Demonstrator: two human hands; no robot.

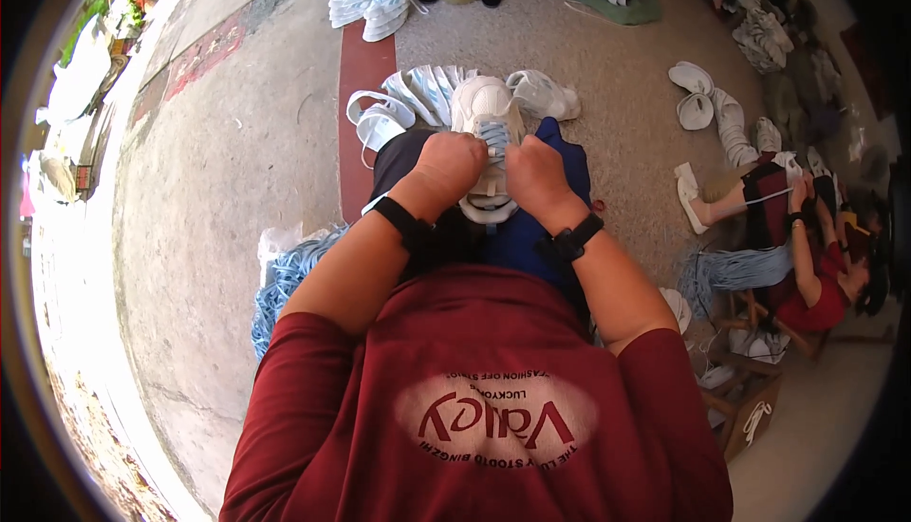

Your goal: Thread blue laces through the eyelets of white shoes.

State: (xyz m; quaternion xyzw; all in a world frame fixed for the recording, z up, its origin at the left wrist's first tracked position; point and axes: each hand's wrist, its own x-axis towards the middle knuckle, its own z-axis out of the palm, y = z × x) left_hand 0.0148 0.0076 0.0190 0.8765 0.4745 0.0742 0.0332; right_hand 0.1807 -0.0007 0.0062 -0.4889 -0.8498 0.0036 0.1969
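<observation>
A white sneaker (482,100) rests on my lap with its toe pointing away from me. Light blue shoelace (494,137) crosses its tongue in several rows. My left hand (454,167) is closed at the left edge of the lacing, pinching the lace there. On the opposite edge, my right hand (541,178) is closed in the same way, knuckles up. Both fists hide most of the lace between the fingers. The sneaker's padded collar (489,209) shows below the hands, over a blue cloth (524,242) on my lap.
White shoe uppers (422,95) stand in a row beyond my knees, with another white shoe (543,95) to their right. Blue laces (292,275) lie bundled at my left. At right, a seated person (811,275) works near more laces (735,270) and a wooden stool (745,399).
</observation>
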